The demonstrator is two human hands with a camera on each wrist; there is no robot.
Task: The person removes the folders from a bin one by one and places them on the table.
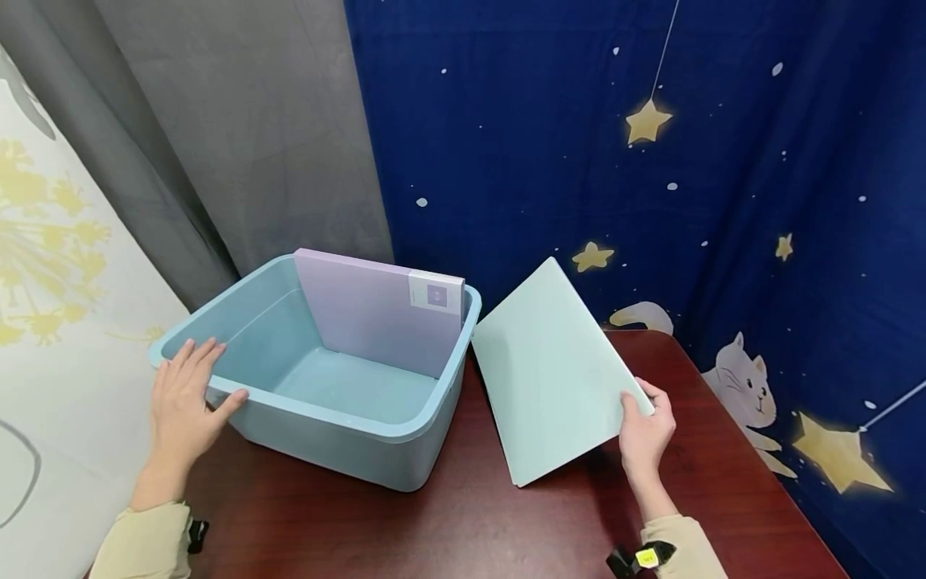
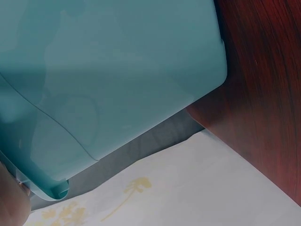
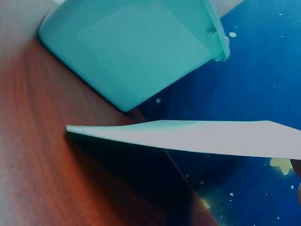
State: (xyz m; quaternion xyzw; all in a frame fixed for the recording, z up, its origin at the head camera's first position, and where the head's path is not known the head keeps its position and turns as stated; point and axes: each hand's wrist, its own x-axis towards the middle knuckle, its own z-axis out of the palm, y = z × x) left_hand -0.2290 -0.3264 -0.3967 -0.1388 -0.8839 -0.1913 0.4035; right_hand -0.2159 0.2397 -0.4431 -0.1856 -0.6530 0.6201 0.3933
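Spread over the near left corner of a blue plastic bin (image 1: 318, 414), my left hand (image 1: 186, 400) rests on the rim with straight fingers and the thumb apart. Inside the bin, a lilac file folder (image 1: 369, 314) with a white label stands on edge against the far side. My right hand (image 1: 646, 428) pinches a pale green folder (image 1: 553, 370) by its right corner, thumb on the front face. That folder is tilted just right of the bin; in the right wrist view the folder (image 3: 202, 136) shows nearly edge-on.
The bin stands on a dark reddish wooden table (image 1: 477, 523). Behind it hang a grey curtain (image 1: 268, 121) and a dark blue curtain (image 1: 521, 121) with stars and a cat. White cloth with yellow flowers (image 1: 43, 241) hangs at the left.
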